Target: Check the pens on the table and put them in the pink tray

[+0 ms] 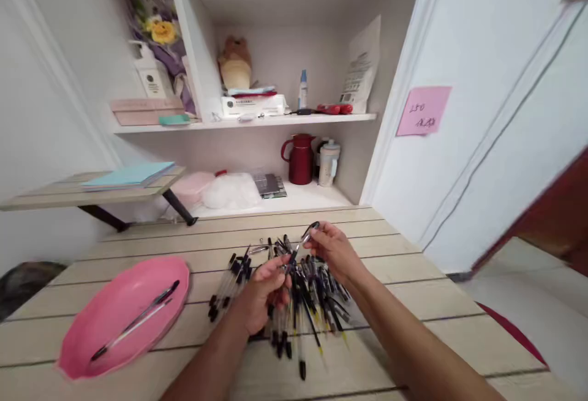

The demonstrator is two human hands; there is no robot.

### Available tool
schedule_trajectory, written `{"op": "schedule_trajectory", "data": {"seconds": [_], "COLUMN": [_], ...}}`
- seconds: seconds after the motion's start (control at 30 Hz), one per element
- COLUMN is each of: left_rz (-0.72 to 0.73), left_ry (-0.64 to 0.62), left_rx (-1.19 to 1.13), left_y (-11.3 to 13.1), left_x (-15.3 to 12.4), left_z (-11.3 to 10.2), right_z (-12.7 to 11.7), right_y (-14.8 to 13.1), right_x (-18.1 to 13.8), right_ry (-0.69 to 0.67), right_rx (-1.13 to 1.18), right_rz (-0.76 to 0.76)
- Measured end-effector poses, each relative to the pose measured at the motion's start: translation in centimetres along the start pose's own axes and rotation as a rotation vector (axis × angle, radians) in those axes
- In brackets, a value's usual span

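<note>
A heap of black-capped clear pens (316, 303) lies in the middle of the wooden table (413, 303). Both my hands hover just above it and hold one pen (301, 245) between them. My left hand (261, 297) pinches its lower end. My right hand (333, 249) pinches its upper end, near the cap. A pink oval tray (98, 340) sits to the left with two pens (138, 320) lying in it.
Behind the table are white shelves (294, 120) with a red jug (301, 159), a white flask (328, 163), a plush toy, boxes and a bottle. A small side table (82, 196) carries blue books (131, 174). A pink note (423, 111) sticks on the right wall.
</note>
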State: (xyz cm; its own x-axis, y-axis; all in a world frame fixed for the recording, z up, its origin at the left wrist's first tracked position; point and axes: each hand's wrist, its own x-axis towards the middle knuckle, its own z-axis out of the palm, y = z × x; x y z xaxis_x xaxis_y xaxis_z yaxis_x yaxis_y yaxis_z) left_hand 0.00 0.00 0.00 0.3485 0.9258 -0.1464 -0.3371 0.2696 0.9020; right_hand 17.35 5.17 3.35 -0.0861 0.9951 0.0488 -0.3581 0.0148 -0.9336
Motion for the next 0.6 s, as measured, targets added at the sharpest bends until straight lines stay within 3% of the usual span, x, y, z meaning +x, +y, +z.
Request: {"op": "schedule_trajectory", "data": {"seconds": [0.33, 0.6], "left_rz": [0.023, 0.028], "left_ry": [-0.002, 0.036], "left_rx": [-0.005, 0.173], "left_y": [-0.3, -0.5], "left_x": [0.0, 0.1], "left_z": [0.2, 0.6], "right_z": [0.7, 0.9], "right_y": [1.1, 1.9], "right_x": [-0.6, -0.9], "right_ry": [-0.134, -0.162], "right_rx": [-0.084, -0.093], "right_rz": [0.041, 0.06]}}
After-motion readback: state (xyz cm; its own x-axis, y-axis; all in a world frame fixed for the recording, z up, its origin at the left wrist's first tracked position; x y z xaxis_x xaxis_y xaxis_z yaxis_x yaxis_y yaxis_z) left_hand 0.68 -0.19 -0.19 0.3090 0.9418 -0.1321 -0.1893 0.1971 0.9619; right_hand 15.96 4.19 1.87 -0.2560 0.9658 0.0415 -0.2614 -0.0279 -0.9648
